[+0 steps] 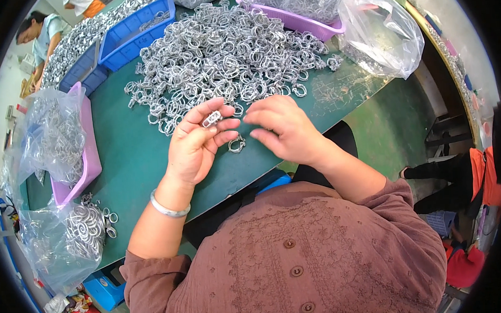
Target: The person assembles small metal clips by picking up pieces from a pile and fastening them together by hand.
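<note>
My left hand (196, 139) is raised over the near edge of the green table, palm up, with a small silver-grey metal piece (212, 119) pinched between thumb and fingers. Close beside it, my right hand (283, 127) hovers with curled fingers; its fingertips point at the left hand, and whether anything small is between them is hidden. One loose metal ring (236, 144) lies on the table just below and between both hands. Beyond the hands spreads a large heap of similar grey metal rings (224, 57).
A purple basket (91, 158) with a plastic bag of parts stands at left, near a bag of rings (86, 231). Blue bins (136, 35) and another purple basket (300, 23) line the far side. A clear bag (382, 36) hangs at the right edge. Another person (43, 37) works far left.
</note>
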Demonstrator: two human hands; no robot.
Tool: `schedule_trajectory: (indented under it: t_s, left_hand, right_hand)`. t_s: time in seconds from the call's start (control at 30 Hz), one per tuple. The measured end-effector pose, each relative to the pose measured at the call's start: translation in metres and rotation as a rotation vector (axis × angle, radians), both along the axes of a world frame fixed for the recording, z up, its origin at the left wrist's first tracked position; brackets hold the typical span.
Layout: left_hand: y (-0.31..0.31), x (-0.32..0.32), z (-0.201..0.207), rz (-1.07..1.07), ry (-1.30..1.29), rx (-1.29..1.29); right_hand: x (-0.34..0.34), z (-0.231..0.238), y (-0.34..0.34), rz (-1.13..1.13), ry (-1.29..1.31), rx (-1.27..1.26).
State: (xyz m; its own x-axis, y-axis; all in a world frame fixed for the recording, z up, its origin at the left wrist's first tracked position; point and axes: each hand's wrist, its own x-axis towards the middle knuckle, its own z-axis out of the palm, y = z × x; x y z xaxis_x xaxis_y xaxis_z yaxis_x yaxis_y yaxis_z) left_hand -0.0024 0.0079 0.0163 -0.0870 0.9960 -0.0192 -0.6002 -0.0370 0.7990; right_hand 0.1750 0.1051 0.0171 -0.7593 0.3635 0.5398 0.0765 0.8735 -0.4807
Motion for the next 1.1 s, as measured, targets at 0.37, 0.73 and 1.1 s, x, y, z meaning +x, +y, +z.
schedule_trajectory:
  t_s: [0.37,0.73,1.1]
  left_hand:
    - [-0.003,-0.005,0.0,0.087,-0.077,-0.063]
    - [-0.007,0.009,0.012,-0.193,0.282,-0.214]
    - [-0.005,0.004,0.003,-0.262,0.06,-0.188]
  right_hand:
    - [-0.007,-0.001,-0.01,-0.051,-0.163,0.207]
    - [-0.001,0.015,0.004,0.185,0.08,-0.166]
    - [-0.005,0.017,0.001,0.144,0.183,-0.206]
